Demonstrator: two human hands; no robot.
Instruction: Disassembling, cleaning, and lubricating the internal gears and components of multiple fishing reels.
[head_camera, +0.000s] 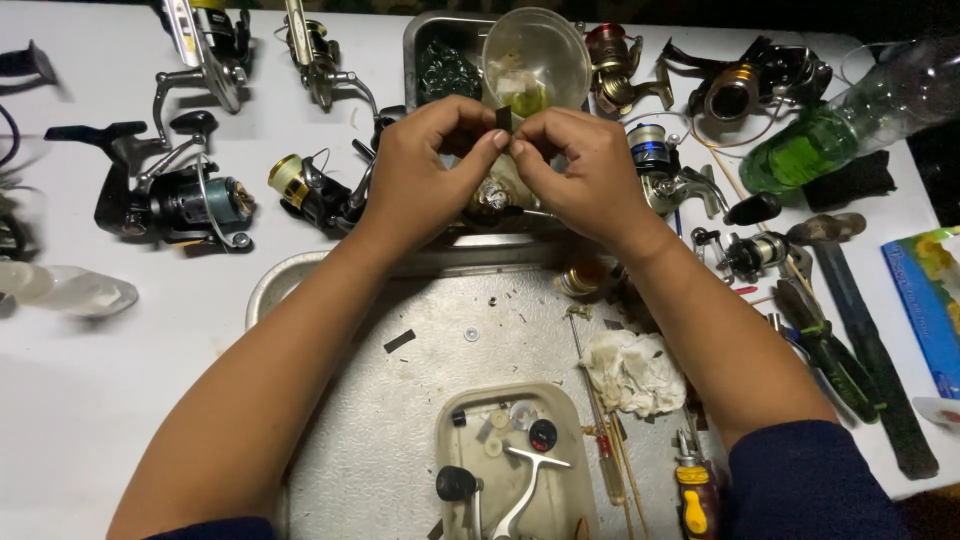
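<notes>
My left hand (425, 165) and my right hand (580, 175) meet above the far edge of a metal tray (400, 400). Together their fingertips pinch a small dark flat piece (504, 119). Just below the hands sits a roundish metal reel part (492, 197), partly hidden by my fingers. A clear plastic cup (535, 55) with yellowish liquid stands right behind the hands. Near the tray's front lies a small beige dish (575, 440) holding a reel handle (505, 480), washers and small discs.
Several fishing reels (180, 195) lie about the white table, left and behind. A green plastic bottle (850, 125) lies at the right, with pliers (825, 345) and a dark tool below it. A crumpled white rag (632, 368) and screwdrivers (692, 490) rest on the tray's right side.
</notes>
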